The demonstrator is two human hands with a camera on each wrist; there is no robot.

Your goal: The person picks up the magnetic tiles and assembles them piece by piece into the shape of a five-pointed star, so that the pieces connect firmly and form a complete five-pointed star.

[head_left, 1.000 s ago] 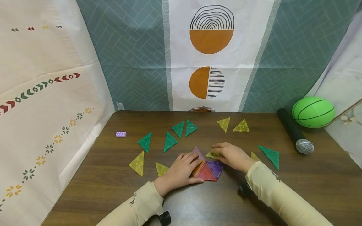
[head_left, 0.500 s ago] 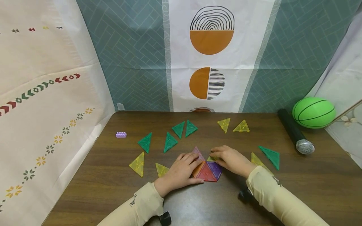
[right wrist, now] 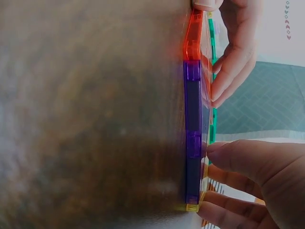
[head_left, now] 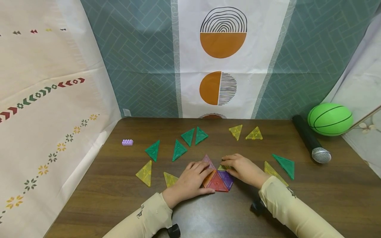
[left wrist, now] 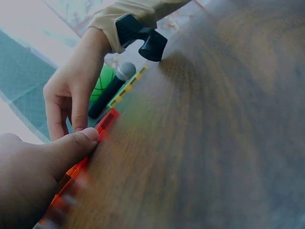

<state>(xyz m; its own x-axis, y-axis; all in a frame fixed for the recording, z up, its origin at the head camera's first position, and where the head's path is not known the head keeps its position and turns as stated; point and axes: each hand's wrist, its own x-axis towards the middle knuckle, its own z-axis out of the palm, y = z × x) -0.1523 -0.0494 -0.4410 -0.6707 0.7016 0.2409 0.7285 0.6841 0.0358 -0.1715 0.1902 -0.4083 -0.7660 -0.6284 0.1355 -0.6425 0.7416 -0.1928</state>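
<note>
Several translucent triangular magnetic tiles lie flat together in mid-table: a pink tile (head_left: 207,160), an orange tile (head_left: 209,177), a red tile (head_left: 218,182) and a purple tile (head_left: 227,178). My left hand (head_left: 191,179) rests over the left side, fingertips on the pink and orange tiles, thumb on the red tile's edge (left wrist: 108,119). With thumb and fingers, my right hand (head_left: 245,168) pinches a yellow tile (head_left: 221,167), mostly hidden beneath it, against the purple tile's far edge. In the right wrist view the purple tile's side (right wrist: 193,105) runs beside the fingers.
Loose green triangle tiles (head_left: 179,150) and yellow triangle tiles (head_left: 144,173) lie scattered around. A long green tile (head_left: 285,165) and yellow tile (head_left: 274,172) sit by the right forearm. At the right are a microphone (head_left: 312,140) and green ball (head_left: 330,119); a purple brick (head_left: 127,142) stands left.
My right hand has shifted slightly left and nearer, bringing the yellow tile in against the purple one. The purple tile has moved a little left. My left hand stays in place.
</note>
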